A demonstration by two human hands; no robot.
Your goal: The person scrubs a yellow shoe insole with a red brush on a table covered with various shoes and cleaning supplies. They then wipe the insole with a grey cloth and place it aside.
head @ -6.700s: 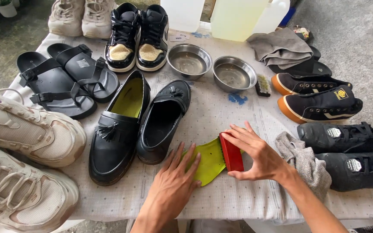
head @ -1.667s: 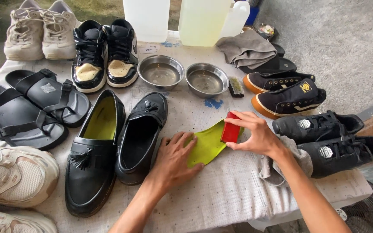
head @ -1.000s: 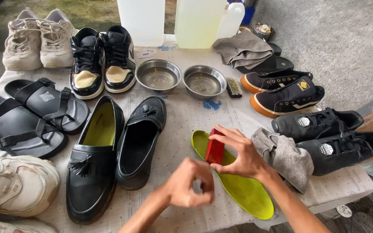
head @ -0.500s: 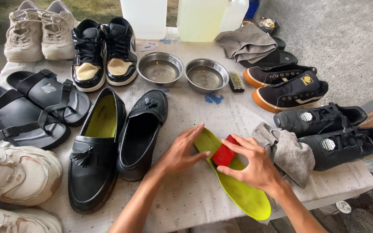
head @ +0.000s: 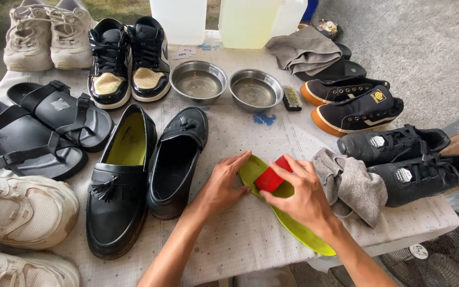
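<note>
1. The yellow-green insole (head: 293, 226) lies flat on the patterned table cover (head: 240, 244), running diagonally toward the table's near right edge.
2. The left hand (head: 224, 183) rests open, palm down, with its fingers spread on the insole's upper end, pressing it to the cover.
3. The right hand (head: 301, 194) is closed around a red block (head: 271, 176), which sits directly on the insole's upper half.
4. A crumpled grey cloth (head: 351, 183) lies just right of the insole, touching the right hand's wrist side.
5. A pair of black loafers (head: 144, 170) stands left of the insole; the left one shows a matching yellow-green lining.
6. Two steel bowls (head: 227, 85) sit beyond the insole, well apart from it, with a small brush (head: 292, 98) beside the right bowl.
</note>
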